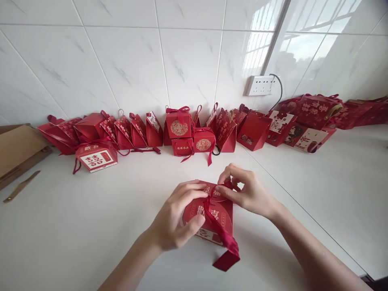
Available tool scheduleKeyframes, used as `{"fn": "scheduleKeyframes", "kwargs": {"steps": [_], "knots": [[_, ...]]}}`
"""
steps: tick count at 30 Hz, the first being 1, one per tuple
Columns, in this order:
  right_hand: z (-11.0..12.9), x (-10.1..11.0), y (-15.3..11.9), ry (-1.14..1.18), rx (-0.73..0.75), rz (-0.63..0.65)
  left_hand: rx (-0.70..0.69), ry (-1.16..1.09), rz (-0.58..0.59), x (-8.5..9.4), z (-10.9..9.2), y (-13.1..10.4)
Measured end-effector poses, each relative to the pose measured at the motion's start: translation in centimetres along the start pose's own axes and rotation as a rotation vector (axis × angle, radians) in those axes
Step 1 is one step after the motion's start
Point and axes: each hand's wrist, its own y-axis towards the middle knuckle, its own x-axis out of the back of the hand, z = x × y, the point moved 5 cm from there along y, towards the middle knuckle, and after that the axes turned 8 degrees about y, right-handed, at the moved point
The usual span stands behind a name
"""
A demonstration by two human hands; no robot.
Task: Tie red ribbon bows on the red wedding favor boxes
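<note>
A red gift box point(222, 212) with white and gold lettering sits on the white counter in front of me. A dark red ribbon point(216, 224) crosses its top, and a long tail hangs over the front to a broad end on the counter. My left hand point(177, 214) holds the box's left side, fingers bent over the top near the ribbon and thumb apart at the front. At the box's far right corner, my right hand point(244, 190) pinches the ribbon between thumb and forefinger. My fingers partly hide the point where the ribbon crosses.
Red gift boxes point(253, 131) line the tiled wall, some stacked. One box with a white label point(97, 159) stands forward on the left. Beyond it are an open brown cardboard box point(22, 155) and a brown strip point(22, 186). A power socket point(261, 85) with a black cable is at the wall.
</note>
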Motion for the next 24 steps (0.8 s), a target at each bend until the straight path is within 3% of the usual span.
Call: {"fn": "scheduleKeyframes", "kwargs": {"steps": [4, 8, 12, 14, 17, 19, 21, 24], "knots": [[0.0, 0.0, 0.1, 0.147, -0.145, 0.077, -0.130, 0.270, -0.193, 1.8, -0.8, -0.1], [-0.1, -0.3, 0.0, 0.267, -0.233, 0.176, -0.185, 0.318, -0.304, 2.3, -1.8, -0.2], [-0.7, -0.4, 0.0, 0.247, -0.209, 0.186, -0.105, 0.198, -0.136, 0.6, -1.6, 0.0], [-0.9, -0.3, 0.1, 0.173, -0.138, 0.123, -0.117, 0.143, -0.086, 0.2, -1.5, -0.1], [-0.7, 0.4, 0.3, 0.025, 0.035, -0.069, -0.144, 0.056, -0.153, 1.1, -1.6, -0.3], [-0.2, 0.6, 0.3, 0.005, 0.106, -0.118, -0.140, -0.013, -0.196, 1.9, -1.7, -0.5], [0.4, 0.4, 0.2, 0.072, 0.142, -0.015, -0.142, -0.048, -0.188, 2.2, -1.8, -0.5], [1.5, -0.4, -0.3, 0.150, 0.160, 0.248, -0.117, -0.008, -0.046, 1.3, -1.6, -0.4]]}}
